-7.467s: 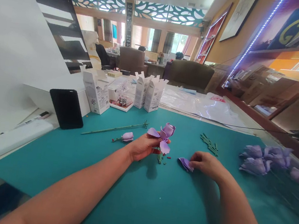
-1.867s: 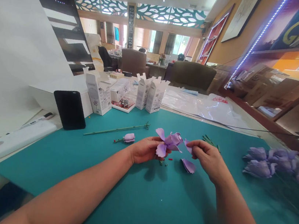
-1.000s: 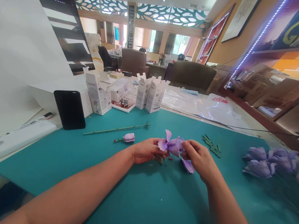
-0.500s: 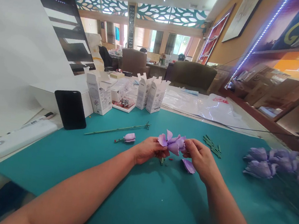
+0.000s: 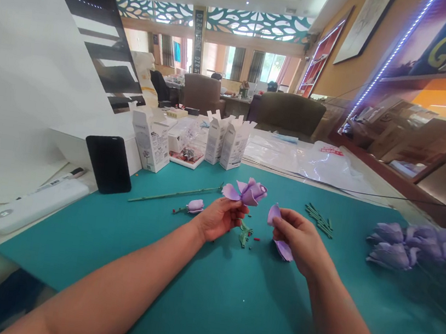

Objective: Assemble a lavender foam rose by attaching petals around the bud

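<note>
A purple flower (image 5: 253, 192) with spread petals is held from below by my left hand (image 5: 221, 219), fingers closed round its base. To its right, my right hand (image 5: 299, 234) pinches a single purple petal (image 5: 274, 214), apart from the flower. Below that hand, another loose petal (image 5: 285, 251) lies on the teal mat (image 5: 203, 308). Small green leafy parts (image 5: 245, 235) and a tiny red piece lie between the hands. Left of my left hand rest a small purple bud (image 5: 195, 205) and a long green stem (image 5: 173, 192).
Short green sticks (image 5: 318, 220) lie beyond my right hand, with several purple flowers (image 5: 392, 244) at the far right. A black phone (image 5: 108, 165), white boxes (image 5: 150, 143) and a power strip (image 5: 38, 207) stand or lie at the left and back.
The hands have moved apart. My right hand has come away from the flower with a petal in its fingers, and my left hand has raised and tilted the flower.
</note>
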Action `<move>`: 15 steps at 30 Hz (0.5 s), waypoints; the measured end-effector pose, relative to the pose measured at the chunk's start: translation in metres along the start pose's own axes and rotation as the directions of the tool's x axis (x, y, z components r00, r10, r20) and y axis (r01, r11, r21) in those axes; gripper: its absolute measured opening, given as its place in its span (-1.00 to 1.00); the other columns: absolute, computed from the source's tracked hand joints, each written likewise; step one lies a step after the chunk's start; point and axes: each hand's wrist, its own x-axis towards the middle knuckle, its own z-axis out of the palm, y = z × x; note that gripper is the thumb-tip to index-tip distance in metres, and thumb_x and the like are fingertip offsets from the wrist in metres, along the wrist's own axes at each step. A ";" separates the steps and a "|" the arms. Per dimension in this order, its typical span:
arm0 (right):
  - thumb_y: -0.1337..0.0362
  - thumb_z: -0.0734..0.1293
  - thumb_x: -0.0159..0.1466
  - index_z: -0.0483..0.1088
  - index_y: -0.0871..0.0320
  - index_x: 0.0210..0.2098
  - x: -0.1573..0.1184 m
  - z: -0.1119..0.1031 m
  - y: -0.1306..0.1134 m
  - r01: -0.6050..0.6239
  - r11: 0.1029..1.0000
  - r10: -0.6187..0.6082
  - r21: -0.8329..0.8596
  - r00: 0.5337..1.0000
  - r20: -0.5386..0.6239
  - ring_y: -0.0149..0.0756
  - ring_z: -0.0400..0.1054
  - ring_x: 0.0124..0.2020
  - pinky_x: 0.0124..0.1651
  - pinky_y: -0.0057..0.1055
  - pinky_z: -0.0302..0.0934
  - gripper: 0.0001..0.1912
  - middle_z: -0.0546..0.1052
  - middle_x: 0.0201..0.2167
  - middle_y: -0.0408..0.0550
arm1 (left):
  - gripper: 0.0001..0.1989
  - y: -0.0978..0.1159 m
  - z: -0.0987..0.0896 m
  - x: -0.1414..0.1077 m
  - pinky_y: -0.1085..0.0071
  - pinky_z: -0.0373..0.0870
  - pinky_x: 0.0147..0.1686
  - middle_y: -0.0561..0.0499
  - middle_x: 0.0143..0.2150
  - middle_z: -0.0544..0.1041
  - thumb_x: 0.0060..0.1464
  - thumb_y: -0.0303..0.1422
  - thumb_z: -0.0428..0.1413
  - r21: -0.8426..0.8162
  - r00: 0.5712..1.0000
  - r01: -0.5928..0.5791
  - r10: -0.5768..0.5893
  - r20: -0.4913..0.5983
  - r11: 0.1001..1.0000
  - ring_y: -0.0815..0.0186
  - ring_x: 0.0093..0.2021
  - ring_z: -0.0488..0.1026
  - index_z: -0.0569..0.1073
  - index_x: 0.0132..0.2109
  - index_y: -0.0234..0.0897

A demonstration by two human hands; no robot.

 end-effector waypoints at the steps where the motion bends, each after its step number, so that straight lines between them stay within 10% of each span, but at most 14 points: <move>1: 0.00 0.46 -0.09 0.44 0.17 -0.33 -0.001 0.001 -0.001 -0.023 1.000 0.022 0.006 0.999 0.035 -0.41 0.26 -0.54 -0.45 -0.41 0.20 -0.56 0.44 -0.49 -0.11 | -0.88 0.000 0.000 0.000 0.46 0.26 -0.39 0.01 -0.45 0.47 -0.14 -0.42 0.24 -0.015 1.000 0.003 -0.003 -0.005 1.000 0.44 -0.46 0.36 0.45 -0.42 -0.38; 15: 0.01 0.46 -0.02 0.41 0.19 -0.49 -0.016 0.029 -0.005 -0.136 0.986 0.093 0.093 0.926 0.365 -0.46 0.19 -0.58 -0.46 -0.44 0.09 -0.64 0.36 -0.62 -0.19 | -0.83 0.000 0.002 -0.002 0.42 0.31 -0.31 0.02 -0.43 0.48 -0.18 -0.43 0.27 -0.026 1.000 0.010 -0.009 0.025 1.000 0.38 -0.41 0.41 0.44 -0.40 -0.36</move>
